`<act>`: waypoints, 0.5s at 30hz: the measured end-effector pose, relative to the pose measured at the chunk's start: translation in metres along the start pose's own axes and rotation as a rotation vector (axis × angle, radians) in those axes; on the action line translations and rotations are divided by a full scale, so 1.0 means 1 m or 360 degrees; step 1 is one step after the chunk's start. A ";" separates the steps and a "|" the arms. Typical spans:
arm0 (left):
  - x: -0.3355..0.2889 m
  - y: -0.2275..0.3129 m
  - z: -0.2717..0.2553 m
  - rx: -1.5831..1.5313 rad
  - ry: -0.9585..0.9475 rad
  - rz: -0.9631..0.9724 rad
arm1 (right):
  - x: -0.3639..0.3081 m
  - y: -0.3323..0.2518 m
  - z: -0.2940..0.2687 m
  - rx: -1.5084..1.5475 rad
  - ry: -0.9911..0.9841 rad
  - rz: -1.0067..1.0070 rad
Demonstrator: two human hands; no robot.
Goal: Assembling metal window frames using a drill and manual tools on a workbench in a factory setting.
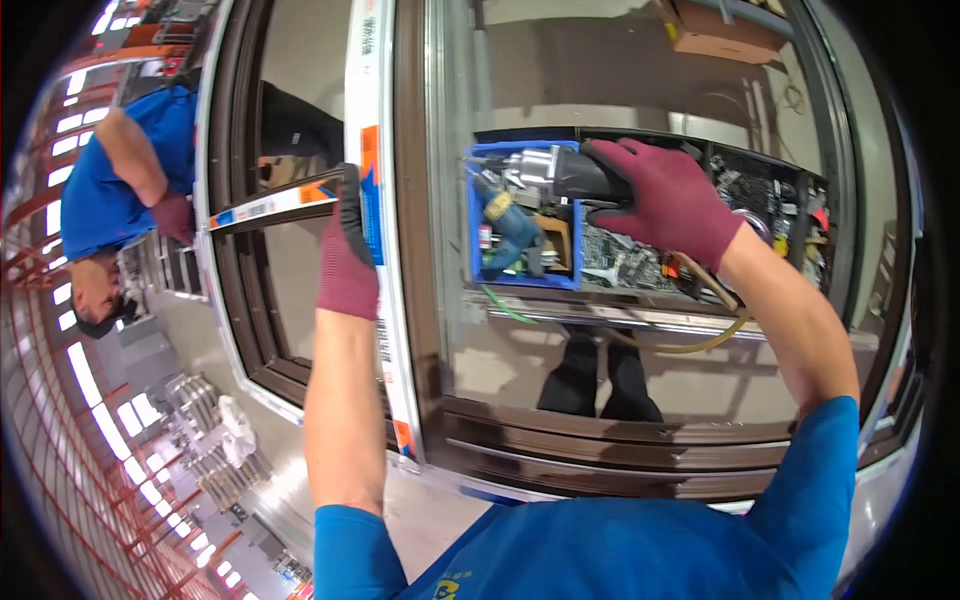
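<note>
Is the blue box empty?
No, it isn't empty: a blue power tool lies inside the blue bin. How full, I can't tell; the black-and-silver power tool in the right hand covers part.

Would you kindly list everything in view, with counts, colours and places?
Frames: at least two, brown, centre and left
Protective strips: several, white with orange and blue, along frames
Power tool: one, black and silver, in right hand
Bin: one, blue, beneath power tool
Pistol-shaped tool: one, blue, in bin
Metal parts: many, mostly silver, right of bin
Hose: one, yellowish, below metal parts
Cardboard box: one, brown, upper right
Co-worker: one, blue shirt, left
Left hand: one, maroon-and-black glove, at a strip
Right hand: one, maroon-and-black glove, around power tool
Legs: two, black, lower centre
</note>
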State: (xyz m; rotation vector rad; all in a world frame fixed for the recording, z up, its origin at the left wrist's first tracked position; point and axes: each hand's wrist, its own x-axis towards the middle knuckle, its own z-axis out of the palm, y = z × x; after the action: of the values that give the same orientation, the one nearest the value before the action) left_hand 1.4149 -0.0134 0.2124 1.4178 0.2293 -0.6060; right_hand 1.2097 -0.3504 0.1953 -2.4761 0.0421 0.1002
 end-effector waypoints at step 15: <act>0.014 -0.014 -0.001 0.0404 0.0584 -0.0002 | -0.112 0.168 0.264 -0.0115 -0.0495 0.1193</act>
State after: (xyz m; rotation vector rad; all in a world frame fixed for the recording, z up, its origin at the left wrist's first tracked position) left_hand 1.4193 -0.0164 0.1937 1.7720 0.4561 -0.3798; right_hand 1.0725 -0.3192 -0.1055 -2.3562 0.8379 0.8072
